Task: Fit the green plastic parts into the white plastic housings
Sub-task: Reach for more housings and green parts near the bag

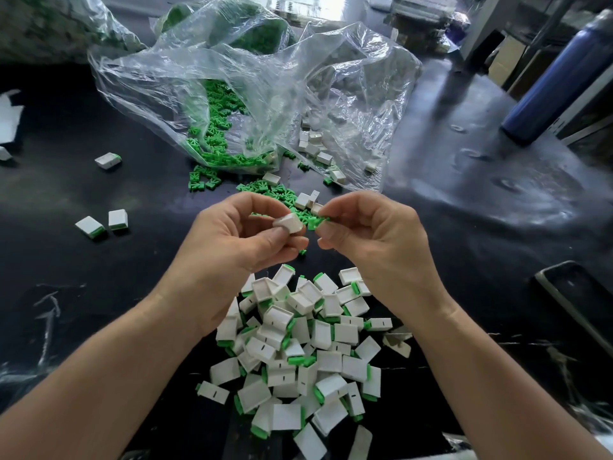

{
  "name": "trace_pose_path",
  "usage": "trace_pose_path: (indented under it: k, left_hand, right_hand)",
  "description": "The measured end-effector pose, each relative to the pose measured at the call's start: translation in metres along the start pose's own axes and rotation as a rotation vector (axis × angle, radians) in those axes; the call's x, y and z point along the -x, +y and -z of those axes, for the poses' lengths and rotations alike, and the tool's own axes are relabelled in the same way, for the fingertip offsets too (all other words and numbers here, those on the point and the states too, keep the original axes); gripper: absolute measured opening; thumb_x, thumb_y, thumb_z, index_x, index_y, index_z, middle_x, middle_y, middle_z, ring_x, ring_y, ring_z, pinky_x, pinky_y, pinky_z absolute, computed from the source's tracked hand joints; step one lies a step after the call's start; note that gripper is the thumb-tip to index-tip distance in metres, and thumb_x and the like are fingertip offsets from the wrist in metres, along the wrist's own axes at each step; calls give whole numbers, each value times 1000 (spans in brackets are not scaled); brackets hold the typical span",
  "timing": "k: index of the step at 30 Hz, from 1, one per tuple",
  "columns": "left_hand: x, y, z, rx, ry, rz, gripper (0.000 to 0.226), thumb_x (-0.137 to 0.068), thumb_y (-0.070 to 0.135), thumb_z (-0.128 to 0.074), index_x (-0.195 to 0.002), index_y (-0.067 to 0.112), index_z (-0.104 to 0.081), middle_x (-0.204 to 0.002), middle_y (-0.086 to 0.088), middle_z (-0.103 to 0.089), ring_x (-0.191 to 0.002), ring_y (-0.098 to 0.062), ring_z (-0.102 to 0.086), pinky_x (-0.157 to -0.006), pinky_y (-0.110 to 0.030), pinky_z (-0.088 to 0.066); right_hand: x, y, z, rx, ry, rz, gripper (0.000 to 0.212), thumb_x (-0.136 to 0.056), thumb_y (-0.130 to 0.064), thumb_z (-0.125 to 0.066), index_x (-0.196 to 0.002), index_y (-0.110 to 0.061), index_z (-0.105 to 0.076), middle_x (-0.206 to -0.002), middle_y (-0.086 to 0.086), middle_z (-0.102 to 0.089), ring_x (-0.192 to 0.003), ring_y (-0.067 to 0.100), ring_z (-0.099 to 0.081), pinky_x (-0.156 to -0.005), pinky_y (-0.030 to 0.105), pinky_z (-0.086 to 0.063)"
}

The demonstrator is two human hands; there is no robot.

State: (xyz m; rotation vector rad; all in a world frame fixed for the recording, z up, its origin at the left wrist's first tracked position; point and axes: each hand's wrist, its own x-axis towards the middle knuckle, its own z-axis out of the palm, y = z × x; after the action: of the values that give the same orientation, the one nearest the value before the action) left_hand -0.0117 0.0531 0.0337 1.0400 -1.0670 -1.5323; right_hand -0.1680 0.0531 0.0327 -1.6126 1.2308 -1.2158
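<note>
My left hand (238,237) pinches a white housing (289,222) between thumb and fingers, above the black table. Just to its right, my right hand (368,234) pinches a small green part (316,222) at its fingertips, a short gap from the housing. Loose green parts (212,151) spill from a clear plastic bag (252,88) behind the hands. Empty white housings (313,146) lie under the bag's right side. A heap of white housings with green parts fitted (298,346) lies between my forearms.
A few fitted housings (102,222) lie apart at the left, one more (107,161) farther back. A blue bottle (557,78) stands at the right rear. A dark tray edge (574,300) sits at the right. White scraps (10,117) lie at the far left.
</note>
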Motion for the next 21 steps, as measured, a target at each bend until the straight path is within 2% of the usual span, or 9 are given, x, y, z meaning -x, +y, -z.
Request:
trace_pose_path:
  k: [2,4,12,17,21]
  left_hand:
    - [1,0,-1,4,-26,14,15,-81,-8,-52,-84,6,-56,-67,-9,-70,-64,-17,-70,-57,-18,-54]
    - [2,0,-2,-19,-38,15,16,-82,-9,-51,-83,6,-57,-67,-9,-71,-64,-16,-70,-56,-18,-54]
    - [3,-2,-4,-160,-42,-17,20,-80,-12,-55,-82,7,-63,-67,-6,-71,-63,-14,-69,-58,-19,-55]
    - [5,-1,-4,-187,-47,-33,9,-77,-6,-61,-81,2,-62,-63,-6,-69,-63,-15,-69,-57,-19,-54]
    - [6,-1,-4,-214,-59,-54,8,-77,-3,-60,-80,3,-61,-63,-5,-70,-62,-14,-69,-55,-19,-54]
  right_hand:
    - [1,0,-2,19,0,7,30,-76,0,-70,-74,-28,-63,-68,-10,-65,-69,15,-65,-73,34,-57]
    - [1,0,-2,34,3,12,30,-77,0,-70,-74,-29,-64,-68,-11,-66,-70,15,-66,-75,37,-56]
    - [2,-1,-3,45,-26,22,30,-76,0,-70,-74,-30,-63,-69,-12,-66,-66,5,-64,-71,23,-54]
    - [1,-2,-3,54,-53,-4,26,-76,0,-71,-72,-25,-65,-69,-12,-66,-65,0,-63,-68,16,-51]
    - [1,-2,-1,22,-66,-29,23,-74,1,-71,-72,-21,-67,-71,-1,-70,-66,10,-67,-71,27,-56]
